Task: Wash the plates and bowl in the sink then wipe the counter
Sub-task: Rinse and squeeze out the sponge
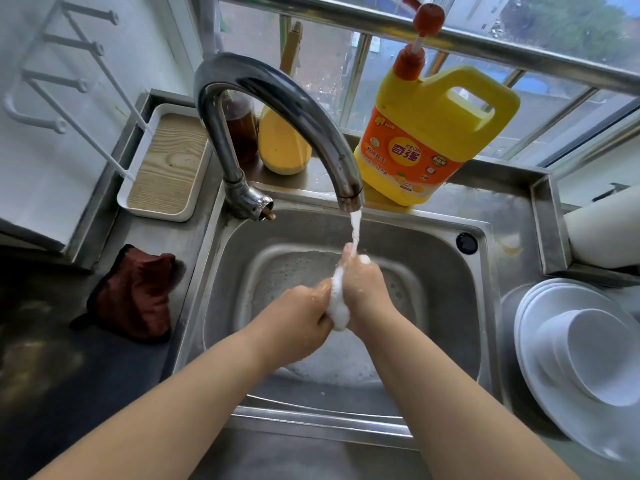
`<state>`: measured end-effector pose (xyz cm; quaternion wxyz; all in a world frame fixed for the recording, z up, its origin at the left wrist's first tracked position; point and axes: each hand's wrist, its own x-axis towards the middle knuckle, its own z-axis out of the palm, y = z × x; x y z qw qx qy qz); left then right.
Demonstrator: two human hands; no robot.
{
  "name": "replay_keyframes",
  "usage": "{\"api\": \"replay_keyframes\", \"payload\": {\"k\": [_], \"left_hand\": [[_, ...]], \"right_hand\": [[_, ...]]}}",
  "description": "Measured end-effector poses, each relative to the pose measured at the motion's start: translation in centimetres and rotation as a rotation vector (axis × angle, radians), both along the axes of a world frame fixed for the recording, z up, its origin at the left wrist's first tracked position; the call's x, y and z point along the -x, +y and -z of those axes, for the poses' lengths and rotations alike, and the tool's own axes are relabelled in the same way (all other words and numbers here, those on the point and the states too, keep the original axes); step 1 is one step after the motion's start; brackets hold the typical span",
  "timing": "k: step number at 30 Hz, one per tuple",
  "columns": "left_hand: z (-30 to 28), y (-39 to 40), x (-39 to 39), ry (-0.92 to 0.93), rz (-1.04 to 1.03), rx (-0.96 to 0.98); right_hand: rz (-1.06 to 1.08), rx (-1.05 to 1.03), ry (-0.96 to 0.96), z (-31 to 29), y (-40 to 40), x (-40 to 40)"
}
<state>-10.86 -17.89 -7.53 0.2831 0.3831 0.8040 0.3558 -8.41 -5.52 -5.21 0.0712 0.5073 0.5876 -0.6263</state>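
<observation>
The stacked round white plates with the white bowl on top sit on the steel counter just right of the stainless steel sink. Over the basin, the left hand and right hand press together, fingers curled round a white foamy wad under the curved chrome tap's running water. A brown cloth lies left of the sink; a yellow pump detergent jug stands behind.

white plates stacked, bowl tilted on top
</observation>
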Motion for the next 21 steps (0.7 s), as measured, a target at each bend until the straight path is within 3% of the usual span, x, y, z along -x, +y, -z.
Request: {"api": "replay_keyframes", "payload": {"k": [3, 6, 8, 11, 14, 21], "left_hand": [[0.7, -0.5, -0.3, 0.124, 0.004, -0.028], [1.6, -1.1, -0.2, 0.227, -0.029, 0.004], [1.7, -1.3, -0.1, 0.115, -0.120, 0.063], [1.4, -1.9, 0.1, -0.083, -0.311, 0.102], [1.7, -3.4, 0.8, -0.183, -0.519, 0.152], [1.7, -5.8, 0.7, -0.381, -0.635, 0.062]], "right_hand": [[0.084, 0.073, -0.079, 0.9, -0.4, 0.1], [0.321, 0.357, -0.013, 2.0, -1.0, 0.3], [0.369, 0.526, 0.026, 2.4, -1.2, 0.4], [0.292, 0.416, 0.092, 3.0, -1.0, 0.8], [0.375, 0.409, 0.223, 2.9, 0.1, 1.4], [0.280, 0.507, 0.303, 1.7, 0.5, 3.3]]}}
